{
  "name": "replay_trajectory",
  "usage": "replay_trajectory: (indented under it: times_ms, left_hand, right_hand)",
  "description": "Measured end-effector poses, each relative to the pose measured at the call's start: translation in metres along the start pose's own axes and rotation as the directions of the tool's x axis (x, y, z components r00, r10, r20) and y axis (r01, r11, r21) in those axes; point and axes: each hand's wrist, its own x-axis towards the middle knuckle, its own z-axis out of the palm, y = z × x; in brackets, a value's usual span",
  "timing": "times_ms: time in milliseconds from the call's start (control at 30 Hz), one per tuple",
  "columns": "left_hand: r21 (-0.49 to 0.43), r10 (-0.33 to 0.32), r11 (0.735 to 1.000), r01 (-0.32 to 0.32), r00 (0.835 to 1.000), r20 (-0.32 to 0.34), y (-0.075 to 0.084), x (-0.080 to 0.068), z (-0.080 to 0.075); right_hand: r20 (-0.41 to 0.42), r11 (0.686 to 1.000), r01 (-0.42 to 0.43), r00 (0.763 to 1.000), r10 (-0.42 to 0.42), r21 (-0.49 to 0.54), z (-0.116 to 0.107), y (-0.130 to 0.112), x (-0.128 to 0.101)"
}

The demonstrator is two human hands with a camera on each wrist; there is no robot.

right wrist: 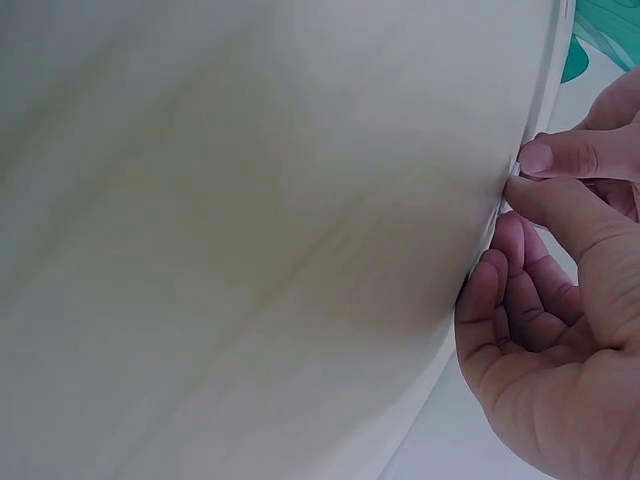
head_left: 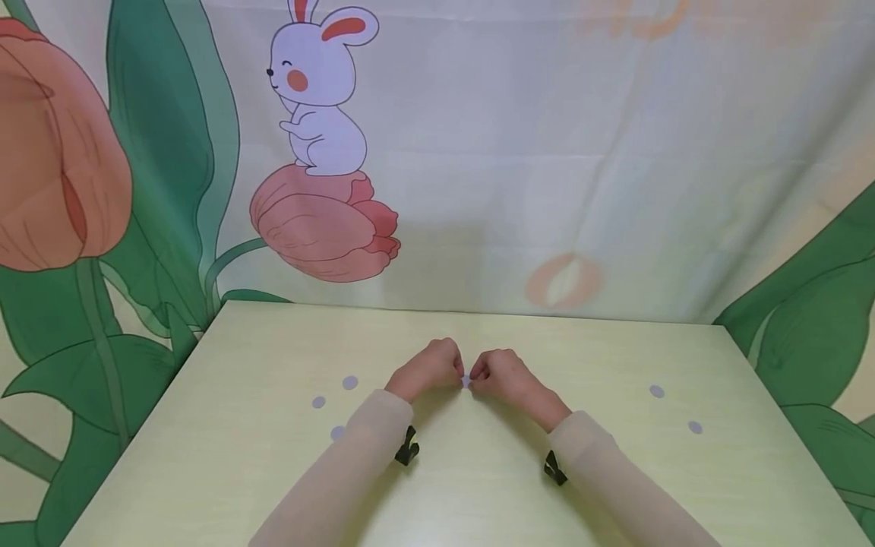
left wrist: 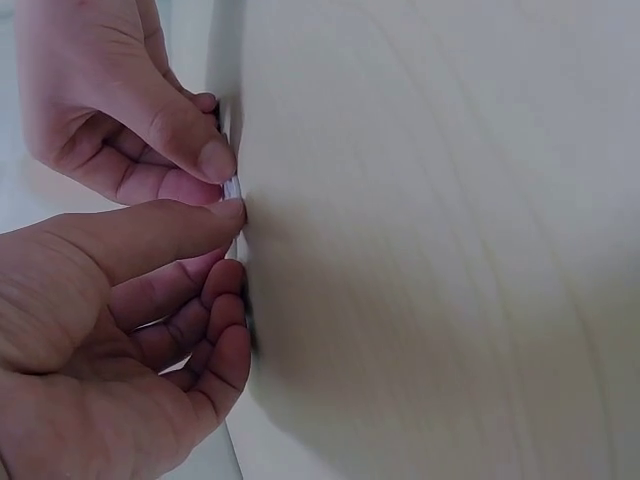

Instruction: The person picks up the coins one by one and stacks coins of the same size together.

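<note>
My two hands meet fingertip to fingertip at the middle of the pale yellow-green table (head_left: 478, 501). Between them is a small pale round disc (head_left: 466, 381), pinched from both sides. My left hand (head_left: 440, 368) comes in from the left with its fingers curled, and my right hand (head_left: 494, 374) mirrors it. In the left wrist view the disc (left wrist: 232, 187) shows edge-on between my left hand's (left wrist: 130, 330) thumb and my right hand's (left wrist: 120, 110) thumb. The right wrist view shows my right hand (right wrist: 560, 340) with its thumb tip against the same disc (right wrist: 514, 173).
Three small grey discs (head_left: 350, 382) lie flat on the table left of my hands. Two more grey discs (head_left: 656, 391) lie to the right. A cloth backdrop (head_left: 547, 152) with a rabbit and tulips hangs behind the table's far edge.
</note>
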Motion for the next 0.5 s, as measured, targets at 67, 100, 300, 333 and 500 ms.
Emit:
replay_trajectory:
  times_ms: [67,100,300,333,500]
  left_hand:
    - [0.007,-0.006,1.000,0.006,1.000,0.002,0.0009,-0.0003,-0.0008]
    - [0.009,-0.008,1.000,0.008,1.000,0.003,0.0011,-0.0003,-0.0012]
    - [0.007,0.000,1.000,0.000,1.000,0.000,0.0019,-0.0001,-0.0017]
    - [0.004,-0.002,1.000,0.002,1.000,-0.001,0.0019,-0.0001,-0.0017]
    - [0.015,-0.016,1.000,0.016,1.000,0.004,0.0014,0.0006,0.0004]
  right_hand:
    - [0.000,1.000,-0.003,1.000,0.003,0.000,-0.0004,-0.0010,0.0000]
    - [-0.002,1.000,-0.002,1.000,0.002,-0.003,-0.0004,-0.0012,0.0001]
    - [-0.007,1.000,-0.014,1.000,0.014,0.012,-0.0014,-0.0022,-0.0005]
    - [-0.005,1.000,-0.020,1.000,0.020,0.017,-0.0017,-0.0023,-0.0004]
    - [0.008,0.999,-0.027,1.000,0.027,0.025,-0.0009,-0.0006,-0.0002]
